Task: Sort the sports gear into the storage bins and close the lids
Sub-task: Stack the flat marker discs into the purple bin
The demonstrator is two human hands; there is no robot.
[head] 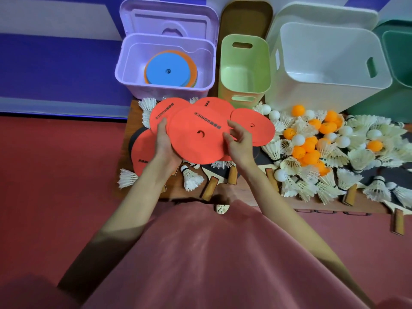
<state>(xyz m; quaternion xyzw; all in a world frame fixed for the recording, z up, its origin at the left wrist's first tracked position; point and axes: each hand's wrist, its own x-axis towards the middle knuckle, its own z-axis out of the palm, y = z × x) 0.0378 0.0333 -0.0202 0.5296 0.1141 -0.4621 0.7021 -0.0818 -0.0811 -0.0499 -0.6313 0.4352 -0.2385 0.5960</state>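
1. Red-orange flat discs [198,134] are fanned out over the near left part of the wooden tabletop [243,186], just in front of the lilac bin [166,63], which serves as the landmark here.
2. The topmost disc is gripped at its left edge by the left hand [163,143], with the thumb laid on top and the fingers tucked beneath.
3. The right hand [238,139] is held at the right edge of the same disc with fingers loosely curled; whether the disc is actually pinched cannot be told.
4. Inside the lilac bin a blue disc [167,71] is seen lying on top of orange ones, and the bin's lilac lid [169,18] is propped upright behind it.
5. Immediately right of the lilac bin a light green bin [244,65] is stood, with a brown lid [245,16] leaned behind it.
6. Further right of the lilac bin a large white bin [330,61] is placed, and a dark green bin [399,59] is cut off at the frame edge beyond it.
7. In front of the white bin, well right of the lilac bin, white feather shuttlecocks [334,157] are heaped together with orange balls [308,144] and white balls [298,139].
8. Paddles with wooden handles [209,186] are partly covered by the discs and shuttlecocks, nearer the person than the lilac bin.
9. A pink garment [211,253] is seen across the lower frame.
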